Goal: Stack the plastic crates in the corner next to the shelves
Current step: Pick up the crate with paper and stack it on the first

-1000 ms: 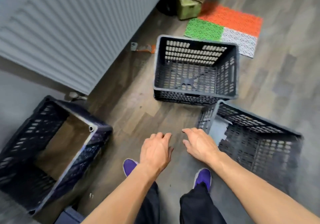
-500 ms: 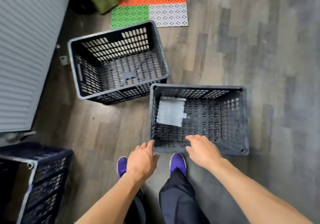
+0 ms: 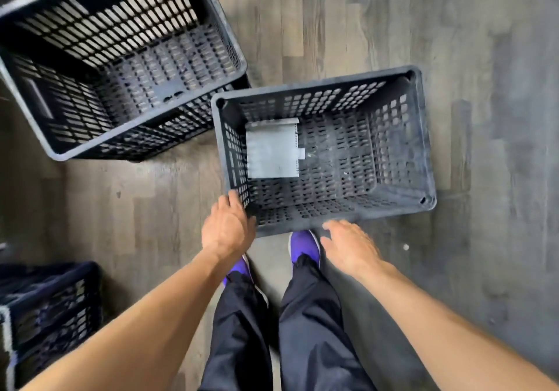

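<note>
Both hands have closed on the nearer crate (image 3: 317, 86): left hand (image 3: 228, 230) lies loosely extended against its near-left corner, and right hand (image 3: 351, 247) is spread beside the near rim, holding nothing. The crate is dark grey, perforated and upright on the floor (image 3: 393, 27), with a pale panel (image 3: 270, 148) inside.

The grey wood-plank floor (image 3: 393, 12) carries one dark perforated plastic crate (image 3: 399, 136) at my purple shoes (image 3: 304, 244), a second crate (image 3: 99, 58) just beside its far-left corner, and a third crate (image 3: 54, 315) at near left.
</note>
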